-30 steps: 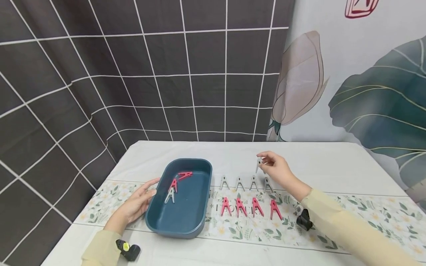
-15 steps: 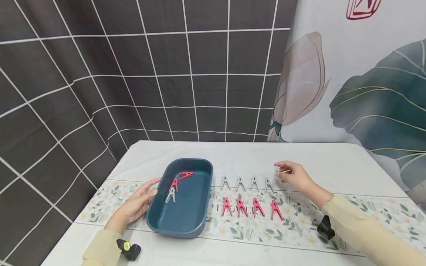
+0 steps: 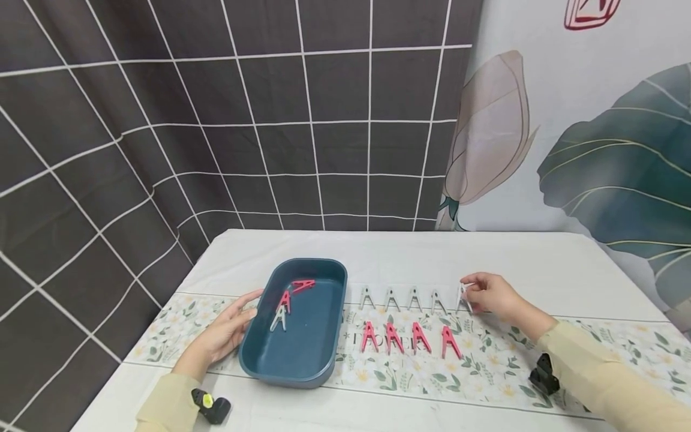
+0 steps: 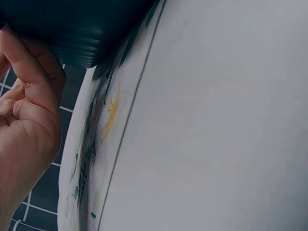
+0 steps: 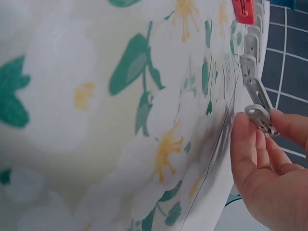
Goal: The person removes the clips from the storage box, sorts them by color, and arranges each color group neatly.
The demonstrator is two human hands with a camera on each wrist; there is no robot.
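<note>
My right hand [image 3: 490, 295] pinches a white clothespin [image 3: 462, 297] between thumb and fingers at the right end of a row of white clothespins [image 3: 414, 298]. In the right wrist view the held clothespin [image 5: 260, 118] sits close to the table cloth, in line with the others. My left hand [image 3: 225, 332] rests with loosely extended fingers against the left side of a blue tub [image 3: 296, 380]. Inside the tub lie two red clothespins [image 3: 303, 284] and one white clothespin [image 3: 279, 318]. In the left wrist view the fingers [image 4: 30, 67] touch the tub's outer wall [image 4: 72, 43].
Several red clothespins [image 3: 421, 338] stand in a second row in front of the white ones. A floral band [image 3: 388, 375] crosses the white table [image 3: 518, 258]. Behind the table hang a dark grid cloth [image 3: 335, 144] and a leaf-print cloth [image 3: 626, 162].
My right hand has moved right and down with the white clothespin, from above the row to its right end. My left hand and the tub have stayed in place.
</note>
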